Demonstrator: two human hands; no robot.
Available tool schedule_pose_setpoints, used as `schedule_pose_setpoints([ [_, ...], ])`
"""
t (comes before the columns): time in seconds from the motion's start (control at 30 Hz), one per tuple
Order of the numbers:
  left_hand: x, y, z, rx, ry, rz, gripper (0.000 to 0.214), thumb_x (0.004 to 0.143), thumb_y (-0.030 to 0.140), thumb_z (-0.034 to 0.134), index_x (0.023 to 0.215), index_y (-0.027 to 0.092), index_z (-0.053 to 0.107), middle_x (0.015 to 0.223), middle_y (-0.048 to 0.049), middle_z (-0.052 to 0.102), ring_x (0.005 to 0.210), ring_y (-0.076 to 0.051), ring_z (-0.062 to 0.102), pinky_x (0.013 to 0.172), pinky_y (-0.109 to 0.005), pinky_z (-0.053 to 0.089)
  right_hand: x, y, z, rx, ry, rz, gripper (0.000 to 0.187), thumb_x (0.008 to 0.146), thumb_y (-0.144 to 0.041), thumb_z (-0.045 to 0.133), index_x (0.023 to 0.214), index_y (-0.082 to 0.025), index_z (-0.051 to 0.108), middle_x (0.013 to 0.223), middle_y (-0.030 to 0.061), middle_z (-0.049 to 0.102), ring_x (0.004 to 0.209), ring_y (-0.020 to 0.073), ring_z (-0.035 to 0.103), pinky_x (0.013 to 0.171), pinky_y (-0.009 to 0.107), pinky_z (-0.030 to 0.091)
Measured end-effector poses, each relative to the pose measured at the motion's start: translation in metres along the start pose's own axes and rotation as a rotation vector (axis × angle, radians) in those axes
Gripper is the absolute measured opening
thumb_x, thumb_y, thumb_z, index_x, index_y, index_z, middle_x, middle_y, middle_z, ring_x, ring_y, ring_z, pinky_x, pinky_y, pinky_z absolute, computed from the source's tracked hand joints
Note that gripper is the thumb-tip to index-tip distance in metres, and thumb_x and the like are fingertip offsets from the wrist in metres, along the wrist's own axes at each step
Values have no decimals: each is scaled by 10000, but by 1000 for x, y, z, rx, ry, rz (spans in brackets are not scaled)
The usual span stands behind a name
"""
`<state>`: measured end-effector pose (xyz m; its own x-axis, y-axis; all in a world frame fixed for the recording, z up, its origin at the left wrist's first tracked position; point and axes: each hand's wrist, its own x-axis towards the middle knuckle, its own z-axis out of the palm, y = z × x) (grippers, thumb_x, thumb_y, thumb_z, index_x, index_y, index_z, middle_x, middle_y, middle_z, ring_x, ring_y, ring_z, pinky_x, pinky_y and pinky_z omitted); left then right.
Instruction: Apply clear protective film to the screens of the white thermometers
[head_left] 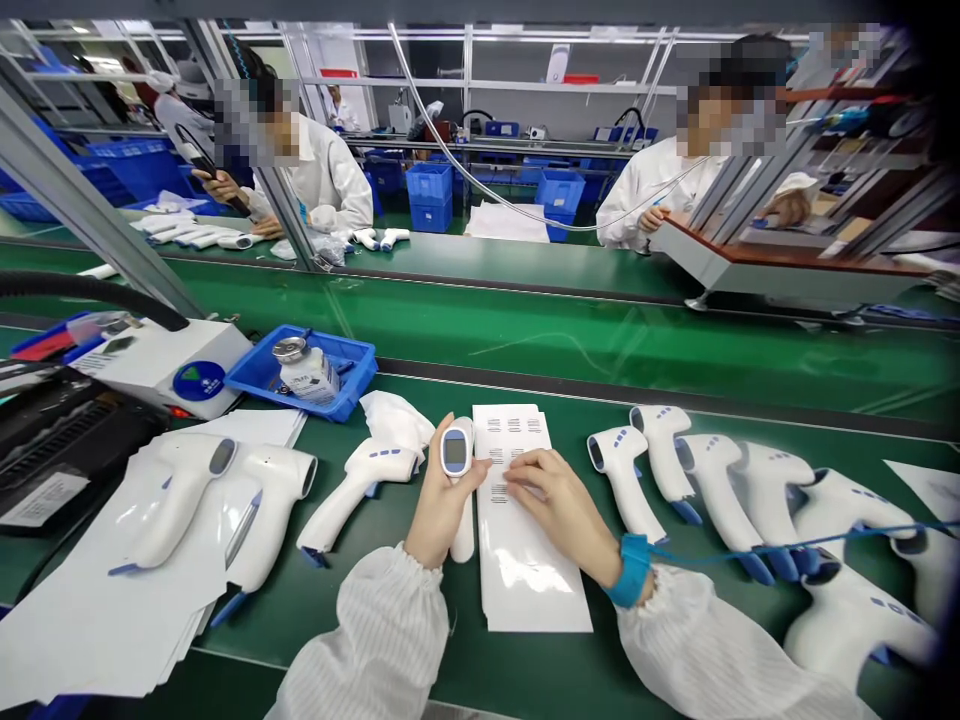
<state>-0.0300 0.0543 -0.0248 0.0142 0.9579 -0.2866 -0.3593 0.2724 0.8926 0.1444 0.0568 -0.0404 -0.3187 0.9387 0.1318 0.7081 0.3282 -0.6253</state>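
Observation:
My left hand [439, 505] is closed round a white handheld thermometer [457, 452], held upright with its small screen facing me. My right hand [559, 505] rests on a white sheet of small printed labels [525, 560], fingertips pinched at a label near the sheet's left edge. A blue wrist strap [634, 570] with a blue cord runs off my right wrist. Another white thermometer [352, 490] lies just left of my left hand beside a white cloth [394, 415].
Several white thermometers [720, 490] lie in a row at right. Two more [217, 505] lie on white paper at left. A blue tray [349, 365] holds a small bottle [306, 368]. Beyond the green conveyor [600, 340], two people in white coats sit at another bench.

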Motion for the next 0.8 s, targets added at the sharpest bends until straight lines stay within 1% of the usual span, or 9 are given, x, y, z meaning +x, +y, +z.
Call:
schedule_pose_setpoints([
  [0.07,4,-4,1,21,-3,-4,793,782,231,706,1452,316,290,1171,-44,610,1232,-271,558,1065,-410,400,8,2,5,47,-7,28,150,893,-177,573,890,-221,716,1001,64,675,989,242,613,873,427,505],
  [0.13,5,-5,1,44,-18,-3,777,794,232,691,1451,314,284,1267,-61,577,1261,-276,533,1061,-408,401,11,4,9,81,-7,41,150,892,-189,575,881,-224,720,987,61,684,967,241,615,867,435,486],
  [0.37,1,-5,1,186,-71,47,759,858,293,632,1491,262,214,1341,-98,542,1305,-271,484,1106,-422,344,21,2,11,128,-31,82,119,855,-195,587,802,-213,692,963,44,693,945,229,612,881,432,433],
  [0.47,3,-6,2,244,-63,101,731,866,277,617,1485,255,228,1441,-89,460,1326,-257,456,1121,-402,319,25,-4,11,106,-36,77,92,798,-157,600,723,-198,633,894,38,679,903,226,601,867,432,431],
  [0.53,5,-6,2,277,-64,113,720,872,256,600,1486,256,222,1478,-81,418,1315,-247,466,1119,-394,317,21,-11,8,155,-59,40,118,739,-101,601,673,-197,586,854,27,658,876,216,596,856,416,443],
  [0.6,6,-5,4,301,-61,115,721,876,236,585,1491,251,209,1479,-81,415,1320,-239,457,1125,-386,305,10,-20,0,310,-140,12,158,694,-50,580,656,-200,547,823,11,636,828,189,596,817,366,468],
  [0.73,-5,2,13,297,-36,138,744,863,182,571,1497,289,197,1522,-51,354,1384,-234,366,1131,-360,297,-14,-39,-30,706,-493,99,131,728,-79,575,694,-200,537,770,-11,607,662,127,577,643,264,484],
  [0.77,-11,3,17,279,-40,139,741,868,180,562,1498,305,193,1536,-38,331,1391,-233,352,1122,-350,313,-17,-43,-37,739,-513,125,118,741,-97,582,696,-198,540,768,-10,603,641,119,565,616,254,475],
  [0.8,-17,3,21,258,-57,131,729,880,195,554,1500,318,190,1544,-27,319,1387,-232,356,1101,-337,343,-18,-45,-44,735,-486,137,112,752,-110,586,696,-197,544,774,-6,602,640,117,558,603,248,466],
])
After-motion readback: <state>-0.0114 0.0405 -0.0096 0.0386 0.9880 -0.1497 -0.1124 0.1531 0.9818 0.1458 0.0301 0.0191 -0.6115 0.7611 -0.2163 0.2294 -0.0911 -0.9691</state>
